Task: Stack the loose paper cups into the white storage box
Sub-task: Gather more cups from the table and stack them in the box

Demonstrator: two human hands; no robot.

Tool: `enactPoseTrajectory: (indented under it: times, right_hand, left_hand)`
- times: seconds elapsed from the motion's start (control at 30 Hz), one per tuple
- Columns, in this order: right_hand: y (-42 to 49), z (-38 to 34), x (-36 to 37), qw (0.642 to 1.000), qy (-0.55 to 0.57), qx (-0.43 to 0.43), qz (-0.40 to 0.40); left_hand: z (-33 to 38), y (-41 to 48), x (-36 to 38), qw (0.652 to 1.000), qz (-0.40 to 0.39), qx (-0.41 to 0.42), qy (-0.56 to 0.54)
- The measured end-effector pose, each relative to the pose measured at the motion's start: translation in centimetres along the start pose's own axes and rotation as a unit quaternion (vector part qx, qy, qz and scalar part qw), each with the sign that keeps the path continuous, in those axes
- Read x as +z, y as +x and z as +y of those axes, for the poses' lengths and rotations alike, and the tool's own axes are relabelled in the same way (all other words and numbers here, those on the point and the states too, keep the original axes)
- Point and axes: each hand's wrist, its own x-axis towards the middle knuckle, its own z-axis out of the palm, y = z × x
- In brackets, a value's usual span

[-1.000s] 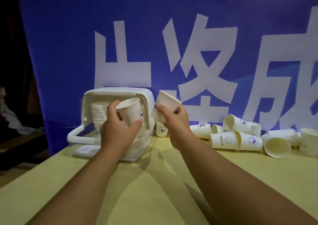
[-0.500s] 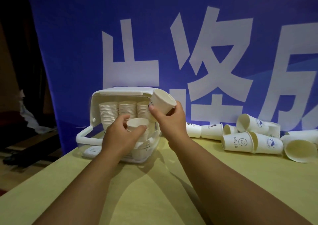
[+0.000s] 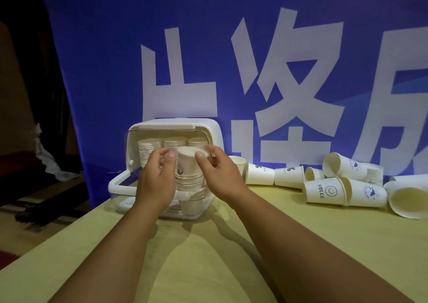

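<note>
Two hands: left hand (image 3: 155,182) and right hand (image 3: 218,175) pinch the inverted cup (image 3: 188,156)
Cup: atop near stack (image 3: 189,182) in box (image 3: 208,131)
Risk: uneven push could tilt stack
Loose cups (image 3: 322,189): right, on table (image 3: 301,244)

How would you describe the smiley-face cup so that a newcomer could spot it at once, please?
Start at the white storage box and follow the yellow table rightward to the pile of loose paper cups. The HELLO cup lies at the pile's front edge; only it shows a smiley face.
</note>
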Motion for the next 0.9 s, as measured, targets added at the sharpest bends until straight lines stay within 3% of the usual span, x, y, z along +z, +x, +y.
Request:
enactPoseTrajectory:
  times: [0.3,0.53,0.8,0.9]
  right_hand:
    - [-0.2,1.7,0.6,0.994,-0.106,0.0,-0.005]
    - [-0.4,2.7,1.2,0.995,-0.088,-0.007,0.038]
    - [-1.7,1.2,-1.2,0.996,-0.054,0.031,0.058]
    - [-3.1,0.9,-2.9,0.995,-0.075,0.048,0.041]
  left_hand:
    - [-0.5,0.2,0.2,0.995,-0.016,0.005,0.096]
    - [-0.7,0.3,0.3,0.992,-0.024,0.004,0.124]
    - [0.7,-1.8,0.7,0.966,0.033,0.141,0.214]
    - [2.2,-3.6,1.7,0.947,-0.012,0.206,0.246]
